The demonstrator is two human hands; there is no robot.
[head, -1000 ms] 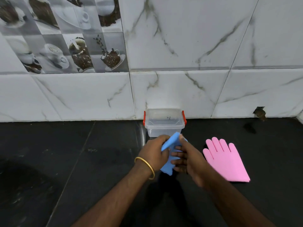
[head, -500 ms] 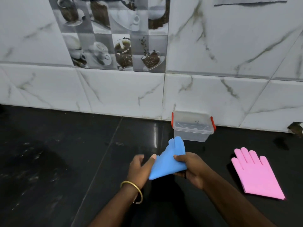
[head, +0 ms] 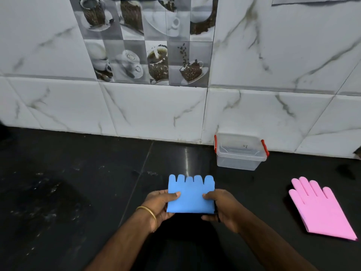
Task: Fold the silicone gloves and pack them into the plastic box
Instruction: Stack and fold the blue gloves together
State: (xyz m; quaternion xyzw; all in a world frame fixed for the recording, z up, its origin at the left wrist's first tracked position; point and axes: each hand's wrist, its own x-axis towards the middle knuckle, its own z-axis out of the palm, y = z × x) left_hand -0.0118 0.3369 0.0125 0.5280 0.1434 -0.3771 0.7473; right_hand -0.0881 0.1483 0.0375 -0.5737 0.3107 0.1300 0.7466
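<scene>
Both hands hold a folded blue silicone glove (head: 190, 196) above the glossy black countertop (head: 78, 192).

The left hand (head: 159, 206) and right hand (head: 220, 207) pinch its side edges, thumbs on top, the glove's rounded fingertips pointing at the wall. Beyond stands a lidless clear plastic box with red clips (head: 240, 153); a flat pink silicone glove (head: 320, 209) lies right.

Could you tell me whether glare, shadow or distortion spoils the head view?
Head view: a bright glare streak on the counter just beyond the blue glove; tile lines bow from the wide lens; the near bottom is dark; both gloves and the box look sharp.
</scene>
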